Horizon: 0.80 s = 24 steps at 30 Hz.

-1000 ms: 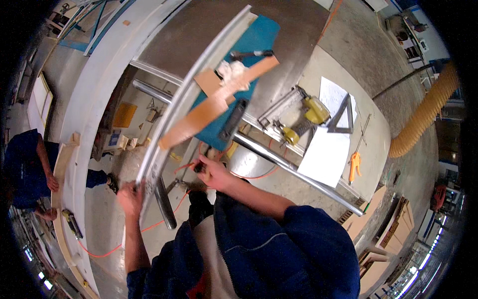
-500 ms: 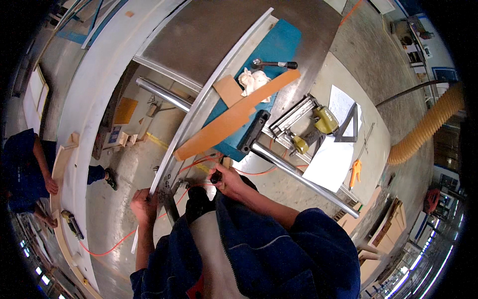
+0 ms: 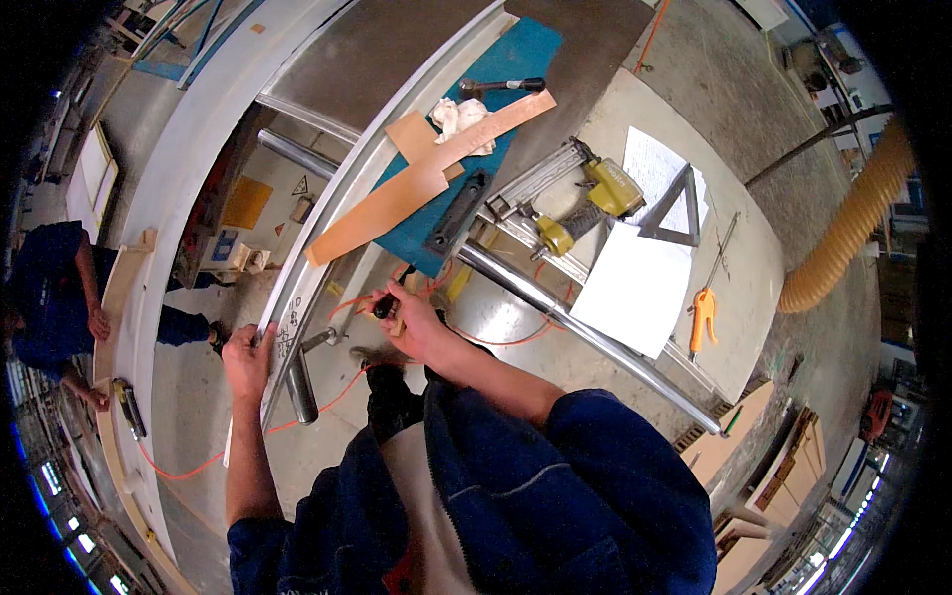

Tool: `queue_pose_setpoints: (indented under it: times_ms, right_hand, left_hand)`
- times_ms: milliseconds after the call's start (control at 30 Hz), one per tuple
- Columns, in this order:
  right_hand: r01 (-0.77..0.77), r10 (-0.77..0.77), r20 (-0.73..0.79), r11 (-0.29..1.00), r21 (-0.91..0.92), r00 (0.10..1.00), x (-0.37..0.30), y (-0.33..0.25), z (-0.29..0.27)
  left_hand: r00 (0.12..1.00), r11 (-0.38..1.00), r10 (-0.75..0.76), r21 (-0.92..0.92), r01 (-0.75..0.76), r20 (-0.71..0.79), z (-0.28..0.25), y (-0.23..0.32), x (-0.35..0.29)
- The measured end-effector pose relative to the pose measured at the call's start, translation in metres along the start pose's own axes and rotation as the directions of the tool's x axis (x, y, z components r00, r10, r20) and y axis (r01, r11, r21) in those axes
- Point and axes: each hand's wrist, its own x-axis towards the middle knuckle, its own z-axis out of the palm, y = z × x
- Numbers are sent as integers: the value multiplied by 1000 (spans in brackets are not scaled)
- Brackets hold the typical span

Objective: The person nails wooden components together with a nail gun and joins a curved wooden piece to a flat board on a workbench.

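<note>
My left hand (image 3: 248, 363) is closed over the near end of a long metal rail (image 3: 347, 178), which has dark marker writing on its side. My right hand (image 3: 415, 322) hangs lower, in front of my body, wrapped round a small black knob-like piece (image 3: 385, 305). A pale strip of wood or similar shows beside its fingers; my hand hides the rest. Below the rail's near end are a dark cylinder (image 3: 301, 390) and a metal lever (image 3: 321, 340). A brown thin board (image 3: 382, 213) with stepped edges lies across the rail and a teal panel (image 3: 531, 55).
A crumpled white rag (image 3: 458, 117), a ratchet wrench (image 3: 504, 86) and a black bar (image 3: 456, 213) lie on the panel. To the right are a nail gun (image 3: 590, 203), papers (image 3: 635, 288), a set square (image 3: 679, 213) and an orange-handled tool (image 3: 703, 315). A co-worker (image 3: 59, 288) stands left.
The view has shifted, so the bench and both hands appear further up and left. More of the dark cylinder and lever below the rail shows. My grips look the same.
</note>
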Motion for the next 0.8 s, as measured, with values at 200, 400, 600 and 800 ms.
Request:
queue_pose_setpoints:
  times_ms: [200, 400, 600, 800]
  right_hand:
    - [-8, 5, -107, 999, -32, 994, -29, -12, -30]
    - [-34, 26, -147, 998, -52, 989, -60, -15, -47]
    - [20, -69, -272, 984, -179, 960, -61, -15, -54]
    - [230, -287, -417, 956, -181, 862, -46, -3, -46]
  left_hand:
    - [991, 994, -108, 35, 105, 80, 13, 20, -32]
    - [996, 1000, 3, 0, -3, 91, 25, 19, -65]
    - [997, 981, 23, -196, -8, 76, 28, 19, -60]
    - [986, 962, -33, -262, 76, 163, 22, 29, -46]
